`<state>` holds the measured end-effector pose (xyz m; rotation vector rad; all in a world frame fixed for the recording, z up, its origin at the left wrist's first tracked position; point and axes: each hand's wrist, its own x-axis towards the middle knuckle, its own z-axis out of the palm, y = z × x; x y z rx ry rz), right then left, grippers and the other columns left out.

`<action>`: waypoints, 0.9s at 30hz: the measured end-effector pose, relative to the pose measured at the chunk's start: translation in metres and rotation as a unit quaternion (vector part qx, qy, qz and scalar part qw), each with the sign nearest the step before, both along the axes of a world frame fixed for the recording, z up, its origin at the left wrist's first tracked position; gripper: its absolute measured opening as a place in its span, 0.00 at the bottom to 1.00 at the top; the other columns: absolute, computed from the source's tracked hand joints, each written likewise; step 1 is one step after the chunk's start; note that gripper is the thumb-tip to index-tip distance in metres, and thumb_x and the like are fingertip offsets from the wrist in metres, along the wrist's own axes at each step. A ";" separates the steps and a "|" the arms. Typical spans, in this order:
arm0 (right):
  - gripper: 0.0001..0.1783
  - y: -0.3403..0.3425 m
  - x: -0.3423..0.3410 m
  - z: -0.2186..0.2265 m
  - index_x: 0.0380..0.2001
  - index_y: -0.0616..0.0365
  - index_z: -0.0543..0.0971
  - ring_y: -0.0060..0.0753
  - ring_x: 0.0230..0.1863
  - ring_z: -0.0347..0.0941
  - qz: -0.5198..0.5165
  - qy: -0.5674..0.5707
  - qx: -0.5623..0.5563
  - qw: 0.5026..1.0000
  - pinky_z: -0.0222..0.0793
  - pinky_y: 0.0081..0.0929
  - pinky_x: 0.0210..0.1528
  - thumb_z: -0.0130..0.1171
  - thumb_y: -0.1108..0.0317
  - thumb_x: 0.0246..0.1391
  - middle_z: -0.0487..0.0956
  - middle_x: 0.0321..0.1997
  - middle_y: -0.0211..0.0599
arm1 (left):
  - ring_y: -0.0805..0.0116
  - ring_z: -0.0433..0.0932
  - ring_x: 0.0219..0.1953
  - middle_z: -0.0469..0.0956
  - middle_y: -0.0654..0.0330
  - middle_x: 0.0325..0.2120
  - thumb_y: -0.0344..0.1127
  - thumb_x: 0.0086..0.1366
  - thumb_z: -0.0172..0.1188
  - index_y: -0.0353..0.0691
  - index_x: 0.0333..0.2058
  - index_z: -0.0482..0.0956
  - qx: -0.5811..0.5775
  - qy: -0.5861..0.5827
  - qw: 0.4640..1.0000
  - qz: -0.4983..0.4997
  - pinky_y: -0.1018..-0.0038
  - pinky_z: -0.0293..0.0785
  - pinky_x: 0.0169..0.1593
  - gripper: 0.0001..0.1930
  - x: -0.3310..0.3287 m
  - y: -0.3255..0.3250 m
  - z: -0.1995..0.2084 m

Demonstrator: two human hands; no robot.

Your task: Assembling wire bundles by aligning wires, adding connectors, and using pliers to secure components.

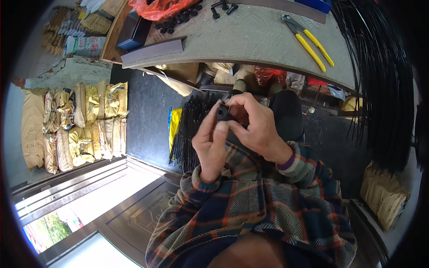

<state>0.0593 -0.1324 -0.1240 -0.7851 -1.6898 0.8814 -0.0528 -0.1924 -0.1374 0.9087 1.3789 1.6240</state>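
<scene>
A small black ring-shaped part [222,113] with a round hole is held in front of my lap. My left hand [210,142] is closed on it, thumb below and fingers along its left side. From the right, my right hand [257,127] is closed in a pinch at the same part, its thumb and forefinger close to the ring. A thin dark piece stands up between the fingertips; what it belongs to is hidden. Beside my left hand lies a bundle of long thin black strips [190,134], with a yellow packet [175,127] at its left edge.
The workbench [241,38] ahead carries yellow-handled pliers [308,42], small black fittings [178,20] and a red plastic bag [163,9]. Long black strips [380,80] hang over its right side. Brown paper-wrapped packages [80,125] are stacked at left; another wrapped bundle [384,194] stands lower right.
</scene>
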 end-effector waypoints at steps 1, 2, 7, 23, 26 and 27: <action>0.16 -0.002 -0.004 -0.003 0.31 0.61 0.74 0.38 0.24 0.73 -0.010 -0.001 -0.060 0.998 0.68 0.26 0.25 0.65 0.76 0.34 0.73 0.26 0.41 | 0.70 0.73 0.42 0.74 0.54 0.40 0.23 0.59 0.50 0.29 0.52 0.64 -0.035 0.033 0.999 -0.025 0.76 0.67 0.49 0.21 0.001 -0.004 0.005; 0.18 -0.003 -0.004 -0.013 0.33 0.60 0.72 0.37 0.26 0.73 -0.019 -0.061 0.080 0.995 0.68 0.25 0.26 0.66 0.75 0.36 0.73 0.31 0.41 | 0.68 0.73 0.43 0.75 0.52 0.41 0.22 0.59 0.49 0.28 0.53 0.63 -0.071 0.066 0.994 -0.051 0.75 0.67 0.49 0.21 0.002 -0.007 0.009; 0.20 -0.013 0.012 -0.024 0.37 0.61 0.74 0.39 0.29 0.73 0.041 0.026 0.196 0.979 0.69 0.28 0.28 0.62 0.81 0.36 0.74 0.32 0.42 | 0.62 0.71 0.50 0.71 0.45 0.47 0.25 0.59 0.51 0.27 0.52 0.63 0.092 -0.013 0.988 -0.120 0.72 0.64 0.54 0.22 -0.017 -0.012 0.017; 0.19 -0.002 0.028 -0.035 0.33 0.65 0.76 0.36 0.27 0.73 0.154 0.035 0.167 0.973 0.70 0.24 0.24 0.61 0.81 0.29 0.75 0.32 0.40 | 0.57 0.69 0.53 0.80 0.62 0.35 0.40 0.46 0.68 0.41 0.34 0.78 0.135 0.216 0.932 -0.258 0.51 0.32 0.63 0.16 -0.016 0.011 0.027; 0.19 -0.003 0.032 -0.037 0.34 0.63 0.76 0.38 0.32 0.74 0.154 0.044 0.157 0.974 0.72 0.26 0.29 0.60 0.81 0.31 0.75 0.34 0.41 | 0.58 0.71 0.51 0.80 0.66 0.32 0.40 0.45 0.68 0.44 0.29 0.78 0.165 0.224 0.916 -0.288 0.50 0.32 0.63 0.12 -0.015 0.017 0.024; 0.19 -0.002 0.035 -0.035 0.34 0.63 0.76 0.38 0.32 0.74 0.155 0.040 0.158 0.974 0.72 0.26 0.29 0.60 0.81 0.31 0.75 0.34 0.41 | 0.58 0.71 0.51 0.80 0.66 0.32 0.40 0.45 0.68 0.44 0.29 0.78 0.168 0.221 0.917 -0.287 0.50 0.32 0.63 0.12 -0.013 0.019 0.025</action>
